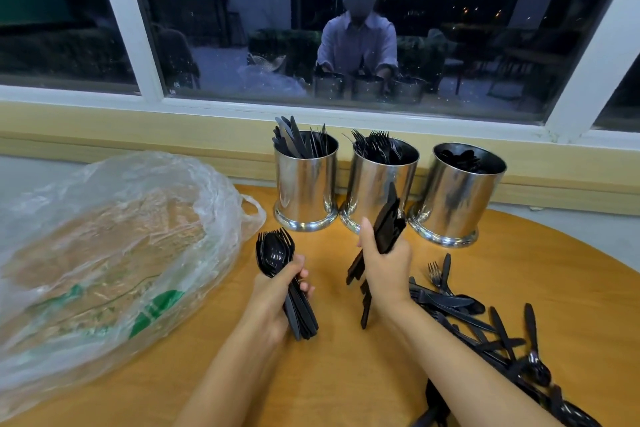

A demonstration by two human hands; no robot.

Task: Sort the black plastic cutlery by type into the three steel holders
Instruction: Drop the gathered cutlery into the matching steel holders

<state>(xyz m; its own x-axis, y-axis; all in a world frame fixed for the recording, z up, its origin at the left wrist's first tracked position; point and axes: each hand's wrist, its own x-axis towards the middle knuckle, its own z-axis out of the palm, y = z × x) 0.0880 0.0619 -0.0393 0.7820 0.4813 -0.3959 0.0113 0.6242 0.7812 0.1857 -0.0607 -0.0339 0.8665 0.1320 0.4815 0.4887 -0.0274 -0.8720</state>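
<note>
Head view, and I had both fists full: left hand (280,291) curled round a mixed spoon-and-fork bunch (275,255), heads up, right hand (384,267) clamped on a knife bundle (389,218) raised just in front of the middle holder (370,180). That one bristled with fork tines, so I judged the knives belonged further over, in the left holder (304,184), where blades already stood; the right holder (460,194) held spoon bowls sunk low. Best to tip the bundle upright, square the ends and drop it clean inside the rim, because slick thin plastic fans out and snags. Holders were polished steel cylinders with flared feet, mirror-bright. Cutlery was glossy black and light. More waited in a loose pile (450,302) on the wooden table (346,374) by my right arm, and a crinkled clear plastic bag (121,236) slumped on the left.
</note>
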